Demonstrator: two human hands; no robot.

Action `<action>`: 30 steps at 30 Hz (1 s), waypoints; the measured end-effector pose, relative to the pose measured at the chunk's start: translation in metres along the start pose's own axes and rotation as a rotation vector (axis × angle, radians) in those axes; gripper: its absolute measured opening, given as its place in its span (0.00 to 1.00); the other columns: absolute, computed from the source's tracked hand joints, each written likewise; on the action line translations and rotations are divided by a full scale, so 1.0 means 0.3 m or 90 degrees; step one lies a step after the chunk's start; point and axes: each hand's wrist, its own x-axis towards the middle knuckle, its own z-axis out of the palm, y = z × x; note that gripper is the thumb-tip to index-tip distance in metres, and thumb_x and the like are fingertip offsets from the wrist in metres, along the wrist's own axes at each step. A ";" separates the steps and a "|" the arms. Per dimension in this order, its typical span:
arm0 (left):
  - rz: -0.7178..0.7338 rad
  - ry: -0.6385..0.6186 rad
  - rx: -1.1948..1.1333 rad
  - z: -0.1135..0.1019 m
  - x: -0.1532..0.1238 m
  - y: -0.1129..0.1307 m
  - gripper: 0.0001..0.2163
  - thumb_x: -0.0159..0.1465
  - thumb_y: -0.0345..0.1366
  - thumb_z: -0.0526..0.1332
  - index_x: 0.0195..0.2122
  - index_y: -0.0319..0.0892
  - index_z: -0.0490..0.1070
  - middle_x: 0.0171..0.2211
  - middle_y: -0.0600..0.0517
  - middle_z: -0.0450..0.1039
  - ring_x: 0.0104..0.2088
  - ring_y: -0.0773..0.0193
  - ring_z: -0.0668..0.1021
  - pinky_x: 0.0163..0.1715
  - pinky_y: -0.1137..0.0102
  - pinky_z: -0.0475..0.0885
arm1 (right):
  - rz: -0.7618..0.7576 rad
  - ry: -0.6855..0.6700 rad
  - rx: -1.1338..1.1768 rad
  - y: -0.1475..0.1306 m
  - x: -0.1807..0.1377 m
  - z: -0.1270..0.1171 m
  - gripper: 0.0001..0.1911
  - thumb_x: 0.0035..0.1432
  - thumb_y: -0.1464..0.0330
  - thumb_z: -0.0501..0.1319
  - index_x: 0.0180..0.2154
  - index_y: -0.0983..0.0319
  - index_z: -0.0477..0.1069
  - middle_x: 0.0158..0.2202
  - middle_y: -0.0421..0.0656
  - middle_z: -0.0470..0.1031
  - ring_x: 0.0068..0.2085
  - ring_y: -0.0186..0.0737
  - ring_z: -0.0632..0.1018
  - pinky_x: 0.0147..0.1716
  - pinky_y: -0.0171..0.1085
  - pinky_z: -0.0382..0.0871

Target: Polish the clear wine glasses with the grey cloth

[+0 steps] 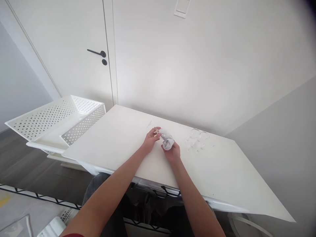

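Observation:
My left hand (151, 141) pinches the stem end of a clear glass (161, 132) held just above the white table (116, 138). My right hand (172, 152) grips a pale grey cloth (168, 142) that is wrapped around the glass's bowl. Both hands meet near the middle of the table, fingers closed. Two more clear glasses (198, 140) stand on the table to the right of my hands, hard to make out against the white top.
A white perforated rack (49, 121) stands to the left of the table. A white door with a black handle (97, 52) is behind it. A black wire shelf (37, 197) runs below the table's near edge.

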 end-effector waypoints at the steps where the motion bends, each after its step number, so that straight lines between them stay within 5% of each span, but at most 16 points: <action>1: 0.005 0.021 0.006 -0.006 0.003 -0.004 0.19 0.58 0.43 0.74 0.50 0.48 0.77 0.47 0.49 0.75 0.46 0.61 0.77 0.48 0.65 0.72 | -0.032 0.026 -0.002 0.003 0.012 -0.012 0.12 0.56 0.62 0.62 0.41 0.59 0.75 0.34 0.43 0.76 0.31 0.39 0.73 0.29 0.40 0.73; 5: 0.050 0.106 -0.052 -0.022 0.011 -0.014 0.18 0.56 0.40 0.75 0.48 0.49 0.78 0.51 0.50 0.72 0.47 0.61 0.76 0.49 0.63 0.75 | -0.169 0.172 -0.001 0.008 0.034 -0.027 0.15 0.58 0.58 0.61 0.46 0.56 0.73 0.40 0.43 0.78 0.36 0.40 0.77 0.35 0.41 0.75; 8: 0.083 0.109 -0.012 -0.013 0.006 -0.018 0.18 0.55 0.40 0.75 0.46 0.46 0.79 0.52 0.47 0.73 0.51 0.56 0.76 0.49 0.60 0.76 | -0.155 0.159 0.006 -0.006 0.015 0.000 0.18 0.60 0.58 0.61 0.50 0.55 0.73 0.47 0.45 0.78 0.46 0.44 0.79 0.42 0.43 0.76; 13: 0.101 -0.025 0.169 0.009 -0.015 -0.025 0.16 0.56 0.41 0.75 0.45 0.46 0.82 0.55 0.44 0.73 0.50 0.53 0.77 0.46 0.62 0.76 | -0.079 -0.051 0.022 -0.043 -0.019 0.048 0.21 0.64 0.55 0.61 0.53 0.57 0.74 0.54 0.49 0.77 0.55 0.49 0.77 0.48 0.47 0.76; 17: 0.040 -0.095 0.092 -0.002 -0.012 -0.031 0.19 0.58 0.42 0.73 0.50 0.44 0.80 0.52 0.42 0.75 0.42 0.56 0.81 0.47 0.57 0.77 | -0.136 0.056 0.070 -0.047 -0.001 0.018 0.19 0.59 0.59 0.69 0.50 0.58 0.74 0.49 0.45 0.78 0.47 0.42 0.80 0.45 0.43 0.76; 21: -0.086 -0.098 0.007 -0.024 -0.002 -0.022 0.21 0.62 0.47 0.67 0.53 0.43 0.76 0.38 0.45 0.78 0.25 0.63 0.79 0.33 0.60 0.78 | -0.222 0.160 0.092 -0.063 0.011 -0.033 0.20 0.53 0.64 0.73 0.48 0.57 0.73 0.44 0.42 0.78 0.45 0.42 0.80 0.41 0.42 0.75; 25: -0.264 -0.236 0.012 -0.029 -0.007 0.000 0.29 0.65 0.61 0.57 0.45 0.35 0.78 0.32 0.43 0.77 0.24 0.60 0.78 0.30 0.61 0.75 | -0.216 0.116 0.060 -0.087 -0.005 -0.051 0.23 0.53 0.65 0.73 0.50 0.56 0.73 0.42 0.42 0.78 0.43 0.42 0.80 0.39 0.41 0.75; 28: -0.237 -0.332 0.114 -0.021 -0.019 0.012 0.27 0.64 0.58 0.62 0.41 0.32 0.79 0.27 0.46 0.74 0.25 0.62 0.78 0.31 0.65 0.73 | -0.179 0.066 0.045 -0.080 -0.005 -0.051 0.21 0.59 0.57 0.69 0.50 0.59 0.74 0.41 0.44 0.79 0.42 0.42 0.80 0.43 0.45 0.76; 30: -0.170 -0.333 0.142 -0.018 -0.025 0.017 0.22 0.63 0.53 0.67 0.39 0.33 0.79 0.24 0.51 0.70 0.25 0.64 0.77 0.31 0.67 0.70 | -0.178 0.106 0.077 -0.062 0.008 -0.056 0.22 0.63 0.50 0.63 0.49 0.60 0.73 0.44 0.46 0.80 0.45 0.44 0.81 0.46 0.48 0.76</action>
